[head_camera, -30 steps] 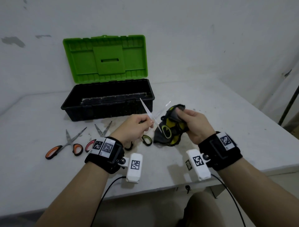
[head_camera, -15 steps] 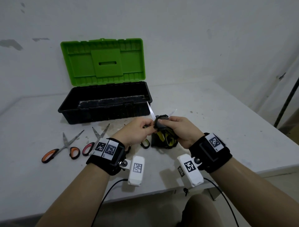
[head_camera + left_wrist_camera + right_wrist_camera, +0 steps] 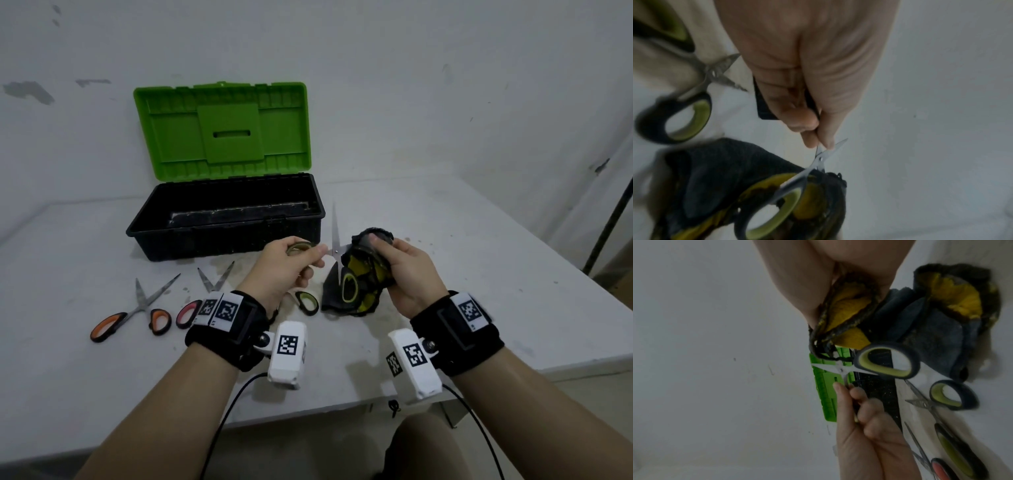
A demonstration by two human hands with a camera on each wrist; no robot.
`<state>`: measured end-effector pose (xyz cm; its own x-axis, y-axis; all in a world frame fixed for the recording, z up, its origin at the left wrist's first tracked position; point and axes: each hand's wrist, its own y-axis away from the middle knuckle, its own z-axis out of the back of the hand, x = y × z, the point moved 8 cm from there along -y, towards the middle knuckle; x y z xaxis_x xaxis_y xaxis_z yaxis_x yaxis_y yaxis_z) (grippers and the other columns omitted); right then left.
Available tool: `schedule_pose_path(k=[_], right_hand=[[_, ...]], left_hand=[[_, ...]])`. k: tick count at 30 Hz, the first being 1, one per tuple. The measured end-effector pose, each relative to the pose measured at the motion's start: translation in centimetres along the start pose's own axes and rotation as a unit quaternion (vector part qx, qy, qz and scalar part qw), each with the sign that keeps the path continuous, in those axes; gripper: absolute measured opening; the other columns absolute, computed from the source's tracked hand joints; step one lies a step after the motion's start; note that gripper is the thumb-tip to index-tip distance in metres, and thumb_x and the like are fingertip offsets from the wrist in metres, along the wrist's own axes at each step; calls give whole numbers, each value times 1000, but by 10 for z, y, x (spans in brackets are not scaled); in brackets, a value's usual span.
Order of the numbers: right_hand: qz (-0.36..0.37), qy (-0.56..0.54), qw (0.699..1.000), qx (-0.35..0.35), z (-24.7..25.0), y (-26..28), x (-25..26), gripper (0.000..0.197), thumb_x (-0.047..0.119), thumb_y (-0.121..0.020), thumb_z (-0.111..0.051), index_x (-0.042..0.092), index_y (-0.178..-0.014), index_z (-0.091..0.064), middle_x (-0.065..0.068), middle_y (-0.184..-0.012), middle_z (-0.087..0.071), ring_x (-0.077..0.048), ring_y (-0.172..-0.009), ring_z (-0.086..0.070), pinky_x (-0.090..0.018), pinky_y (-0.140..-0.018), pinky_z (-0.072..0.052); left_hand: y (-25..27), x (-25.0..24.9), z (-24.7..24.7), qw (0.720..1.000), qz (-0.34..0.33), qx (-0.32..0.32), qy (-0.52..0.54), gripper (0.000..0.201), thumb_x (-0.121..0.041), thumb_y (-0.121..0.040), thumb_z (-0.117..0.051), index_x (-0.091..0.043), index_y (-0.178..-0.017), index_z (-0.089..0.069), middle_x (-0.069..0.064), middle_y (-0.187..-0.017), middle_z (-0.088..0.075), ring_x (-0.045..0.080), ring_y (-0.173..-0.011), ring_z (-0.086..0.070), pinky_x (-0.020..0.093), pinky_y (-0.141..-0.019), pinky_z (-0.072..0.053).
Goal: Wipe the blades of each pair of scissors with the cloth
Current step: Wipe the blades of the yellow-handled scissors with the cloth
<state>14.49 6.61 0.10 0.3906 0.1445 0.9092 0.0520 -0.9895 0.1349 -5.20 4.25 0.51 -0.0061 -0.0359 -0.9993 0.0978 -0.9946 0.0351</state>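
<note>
My left hand (image 3: 315, 255) grips one green-and-black handle loop of the open scissors (image 3: 337, 251), just above the table. One blade (image 3: 334, 222) points straight up and is bare. The other runs right into the dark grey and yellow cloth (image 3: 363, 274), which my right hand (image 3: 380, 246) holds bunched round it. The free handle loop (image 3: 349, 291) hangs in front of the cloth. In the left wrist view my fingertips (image 3: 828, 142) pinch just behind the pivot (image 3: 820, 159). The right wrist view shows the cloth (image 3: 920, 324) draped over the loop (image 3: 888, 360).
On the table (image 3: 445, 222) left of my hands lie orange-handled scissors (image 3: 137, 308), red-handled scissors (image 3: 209, 291) and a green-and-black pair (image 3: 306, 301), partly hidden by my left wrist. Behind them stands an open black toolbox (image 3: 226, 219) with its green lid (image 3: 222, 130) up.
My right hand has drawn the cloth away from the pivot, out to the right along the blade. The left hand shifted left and turned the scissors, so the bare blade now stands upright.
</note>
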Motion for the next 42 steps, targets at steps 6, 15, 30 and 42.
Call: schedule_pose_path(k=[6,15,30,42], right_hand=[[-6,-49,999,17,-13,10,-10,17,13,-90,-66,2,-102,-65,-17,-92,-72,-25,-79,-70,-33,-69,-58],[3,-11,999,43,-24,22,-20,9,12,-91,-65,7,-91,-58,-18,-91,-67,-27,-82,-65,-39,-78,-55],[40,19,999,13,4,18,-5,22,17,-96,-59,1,-108,-67,-15,-95,-74,-25,-81,-71,-32,-67,-57],[20,148,978,149,-43,13,-8,16,11,-89,-67,4,-103,-71,-11,-95,-75,-17,-83,-70,-25,-78,-56]], left_hand=[[3,3,-4,982,36,-83,164,29,-40,-99,-61,-12,-99,-66,4,-83,-71,19,-69,-69,32,-69,-57],[5,12,10,979,35,-198,15,83,-81,-80,-28,-18,-131,-43,12,-117,-69,34,-110,-66,54,-98,-52],[16,-17,30,969,-47,-223,-93,37,-46,-107,-31,-15,-109,-49,-5,-74,-55,13,-67,-54,33,-68,-44],[10,-8,6,975,-63,-156,-148,40,-51,-105,-31,-16,-115,-48,9,-97,-65,33,-104,-62,46,-94,-47]])
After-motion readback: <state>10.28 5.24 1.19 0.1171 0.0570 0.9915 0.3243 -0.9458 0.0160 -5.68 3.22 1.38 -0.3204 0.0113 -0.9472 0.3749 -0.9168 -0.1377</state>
